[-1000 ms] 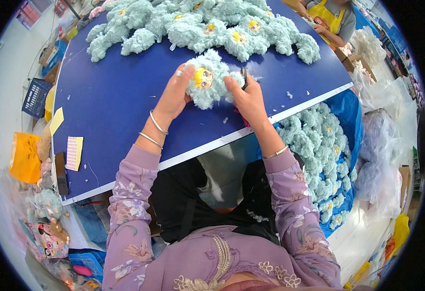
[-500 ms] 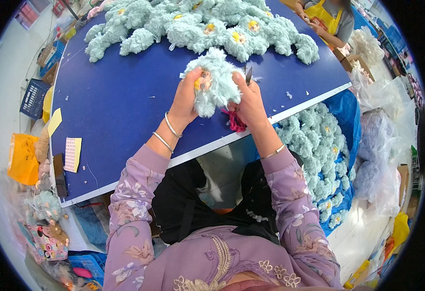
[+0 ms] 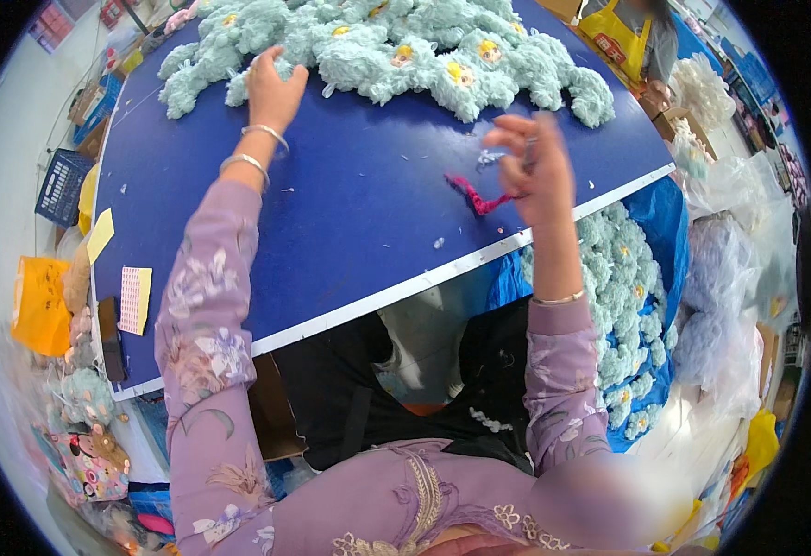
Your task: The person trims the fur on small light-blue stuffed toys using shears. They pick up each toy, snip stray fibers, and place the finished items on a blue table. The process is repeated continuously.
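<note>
My left hand (image 3: 274,91) reaches to the near edge of a heap of fluffy pale-green plush toys (image 3: 368,60). Its fingers are apart over one toy, and no firm hold shows. Several toys carry small faces with yellow hair. My right hand (image 3: 542,176), smeared by motion, is raised above the table's right part with bent fingers. A grey metal bit of the scissors (image 3: 529,151) shows among those fingers. A magenta strip (image 3: 479,196) trails from this hand over the blue tabletop (image 3: 350,222).
More pale-green toys (image 3: 623,278) fill a blue bag (image 3: 669,232) beyond the table's right edge. A sticker sheet (image 3: 135,298) and a dark flat object (image 3: 111,338) lie at the left. Another person in a yellow apron (image 3: 614,37) is at the far right.
The plush toy that both hands held is gone from them. My left hand has moved far and left to the heap; my right hand has moved right, the magenta strip swinging with it.
</note>
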Available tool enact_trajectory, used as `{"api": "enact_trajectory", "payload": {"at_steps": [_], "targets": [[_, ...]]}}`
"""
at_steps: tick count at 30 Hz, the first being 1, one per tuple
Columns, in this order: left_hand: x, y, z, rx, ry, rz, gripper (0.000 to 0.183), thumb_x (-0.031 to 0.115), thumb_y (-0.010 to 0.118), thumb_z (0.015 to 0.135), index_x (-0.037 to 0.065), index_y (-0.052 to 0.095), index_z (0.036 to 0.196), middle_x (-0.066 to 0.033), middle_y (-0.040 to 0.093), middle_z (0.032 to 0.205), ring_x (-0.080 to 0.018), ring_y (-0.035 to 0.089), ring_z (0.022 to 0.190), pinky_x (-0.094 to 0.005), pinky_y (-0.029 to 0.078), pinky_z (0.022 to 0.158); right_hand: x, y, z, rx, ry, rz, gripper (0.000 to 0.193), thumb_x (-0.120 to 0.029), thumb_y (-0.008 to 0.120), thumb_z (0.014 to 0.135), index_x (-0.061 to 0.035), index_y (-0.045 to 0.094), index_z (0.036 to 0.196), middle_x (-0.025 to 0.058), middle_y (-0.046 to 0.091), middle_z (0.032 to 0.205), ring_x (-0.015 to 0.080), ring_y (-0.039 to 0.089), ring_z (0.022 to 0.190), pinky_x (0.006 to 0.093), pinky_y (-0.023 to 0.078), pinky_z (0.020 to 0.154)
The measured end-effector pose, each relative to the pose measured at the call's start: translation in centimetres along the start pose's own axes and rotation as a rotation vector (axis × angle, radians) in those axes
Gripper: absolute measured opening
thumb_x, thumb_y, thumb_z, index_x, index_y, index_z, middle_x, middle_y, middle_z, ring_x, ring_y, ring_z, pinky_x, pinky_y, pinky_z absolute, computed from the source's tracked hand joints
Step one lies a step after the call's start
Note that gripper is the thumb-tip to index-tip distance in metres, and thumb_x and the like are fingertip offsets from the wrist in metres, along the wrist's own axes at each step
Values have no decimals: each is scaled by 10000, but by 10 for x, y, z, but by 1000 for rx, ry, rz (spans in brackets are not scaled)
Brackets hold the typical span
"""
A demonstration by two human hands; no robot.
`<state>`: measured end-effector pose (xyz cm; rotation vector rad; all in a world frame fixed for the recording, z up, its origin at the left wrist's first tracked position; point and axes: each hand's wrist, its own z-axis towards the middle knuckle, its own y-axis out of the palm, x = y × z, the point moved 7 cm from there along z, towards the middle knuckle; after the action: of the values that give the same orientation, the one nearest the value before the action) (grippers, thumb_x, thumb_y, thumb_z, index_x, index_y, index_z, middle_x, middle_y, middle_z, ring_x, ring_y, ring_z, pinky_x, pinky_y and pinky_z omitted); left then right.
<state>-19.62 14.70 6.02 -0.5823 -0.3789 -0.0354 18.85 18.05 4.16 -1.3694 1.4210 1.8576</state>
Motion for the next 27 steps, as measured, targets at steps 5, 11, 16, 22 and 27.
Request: {"api": "enact_trajectory", "payload": {"at_steps": [5,11,16,22,27], "targets": [[-53,31,5,-386,-66,496,701,362,672,757,169,409,1378,-190,534,1297,-362,413,1284,-430,272,1108,39,31,-2,-165,-101,-641,231,-232,603,909,-4,632,930,61,682,768,57,509,615,235,409,554],[-39,6,-2,-550,-140,511,677,307,746,690,127,433,1263,-207,604,1117,-388,588,1076,-480,505,868,43,25,-1,-175,-167,-727,240,-228,601,904,11,617,898,36,679,745,66,513,625,249,412,577],[16,-51,-39,-298,-212,-94,701,269,737,722,-5,400,1272,-204,624,1082,-342,633,1002,-405,515,824,43,29,-5,-182,-132,-695,259,-246,576,919,7,623,892,44,687,758,72,528,658,249,417,602],[119,-39,-118,-465,-756,-1421,417,249,576,873,70,515,1245,-78,620,1122,-204,645,957,-338,562,712,43,41,-13,-192,-95,-504,293,-310,552,948,-26,619,935,-13,593,691,44,445,581,225,358,525],[160,-31,-128,-474,-717,-1507,435,204,599,879,51,468,1264,-85,590,1157,-191,632,992,-352,563,770,49,41,-24,-209,77,-317,295,-355,567,951,-60,584,950,-69,453,656,22,390,533,199,296,459]]}}
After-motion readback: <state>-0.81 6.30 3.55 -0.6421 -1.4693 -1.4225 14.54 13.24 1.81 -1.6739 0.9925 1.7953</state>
